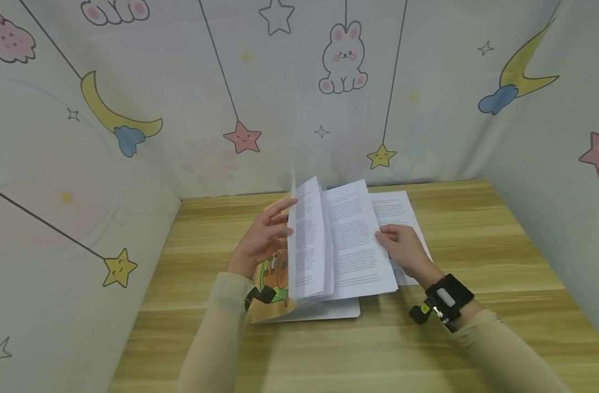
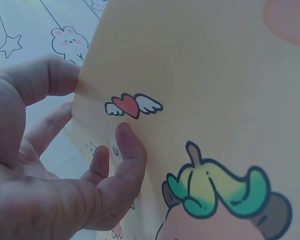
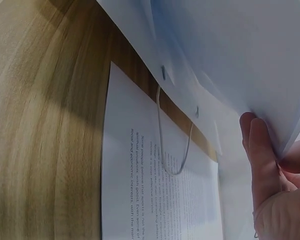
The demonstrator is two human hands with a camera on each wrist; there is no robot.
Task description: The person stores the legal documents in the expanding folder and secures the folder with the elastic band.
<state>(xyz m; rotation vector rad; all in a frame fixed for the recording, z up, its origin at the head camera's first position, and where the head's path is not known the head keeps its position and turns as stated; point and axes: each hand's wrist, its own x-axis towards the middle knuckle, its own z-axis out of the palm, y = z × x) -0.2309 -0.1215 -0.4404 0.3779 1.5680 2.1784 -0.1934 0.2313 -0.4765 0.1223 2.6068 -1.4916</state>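
Note:
A folder with an orange cartoon-printed cover (image 1: pixel 274 312) stands partly raised at the middle of the table, its white inner back (image 1: pixel 336 311) lying flat beneath. My left hand (image 1: pixel 265 234) is at the cover's outer side, fingers bent round its edge; a winged heart (image 2: pixel 127 105) shows beside them in the left wrist view. Between finger and thumb, my right hand (image 1: pixel 407 248) pinches the right edge of some printed sheets (image 1: pixel 355 240). A thin curved binding prong (image 3: pixel 162 145) passes through holes in the lifted sheets. Under them lies another printed sheet (image 3: pixel 120 185), flat on the table.
The wood-grain table (image 1: pixel 481 262) meets a cartoon-printed curtain (image 1: pixel 289 87) at its back and sides. Each wrist wears a small camera; the right wrist's black strap (image 1: pixel 451 297) is close to the tabletop.

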